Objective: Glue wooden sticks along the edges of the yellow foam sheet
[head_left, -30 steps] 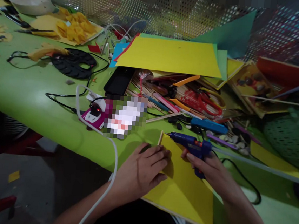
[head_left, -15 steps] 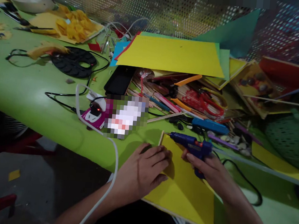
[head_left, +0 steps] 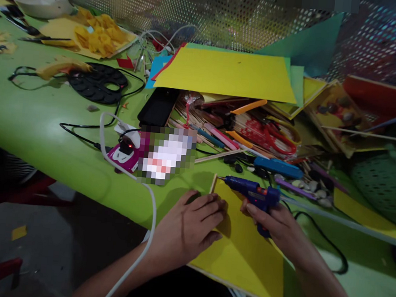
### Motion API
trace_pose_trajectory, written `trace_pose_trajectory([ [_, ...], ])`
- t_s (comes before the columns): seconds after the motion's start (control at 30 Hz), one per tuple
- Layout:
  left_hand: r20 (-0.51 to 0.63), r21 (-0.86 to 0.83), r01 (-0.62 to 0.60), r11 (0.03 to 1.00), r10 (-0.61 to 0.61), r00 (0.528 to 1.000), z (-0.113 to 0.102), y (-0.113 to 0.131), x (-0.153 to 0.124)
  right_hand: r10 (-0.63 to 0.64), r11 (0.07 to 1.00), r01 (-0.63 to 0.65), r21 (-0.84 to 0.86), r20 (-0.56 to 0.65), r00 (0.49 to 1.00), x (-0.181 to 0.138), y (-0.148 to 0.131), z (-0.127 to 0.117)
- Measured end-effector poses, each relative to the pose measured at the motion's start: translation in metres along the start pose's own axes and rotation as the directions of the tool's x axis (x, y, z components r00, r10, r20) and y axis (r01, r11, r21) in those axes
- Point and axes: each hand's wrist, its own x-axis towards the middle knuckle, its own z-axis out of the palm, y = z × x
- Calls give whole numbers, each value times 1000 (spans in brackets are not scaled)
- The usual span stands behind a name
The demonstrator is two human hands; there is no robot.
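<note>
In my right hand (head_left: 277, 221) is a blue glue gun (head_left: 253, 191), its handle wrapped by my fingers. The gun's nozzle points left, at the top end of a thin wooden strip (head_left: 214, 183) along the left edge of a yellow sheet (head_left: 246, 260). My left hand (head_left: 195, 225) rests palm down over that same edge, fingers stretched over the sheet and thumb apart, covering much of the strip. Another pale strip runs along the sheet's near edge. I cannot tell whether the nozzle touches the wood.
A lit phone (head_left: 167, 157), blurred out, lies beside a purple power adapter (head_left: 125, 153). A white cable (head_left: 151, 218) crosses over my left forearm. Behind are scissors (head_left: 279, 137), sticks, pens, a dark phone (head_left: 159, 106) and stacked coloured sheets (head_left: 226, 74). At right stands a green basket (head_left: 387, 185).
The glue gun has shifted very slightly, its nozzle still at the top of the strip. My left hand stays in place.
</note>
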Motion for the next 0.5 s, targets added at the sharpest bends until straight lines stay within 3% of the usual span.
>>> trace_pose_trajectory([
  [0.5,9,-2,8,1000,-8,1000,0,1,0,-1,1000,2,3,-37,999,-2,-1,0],
])
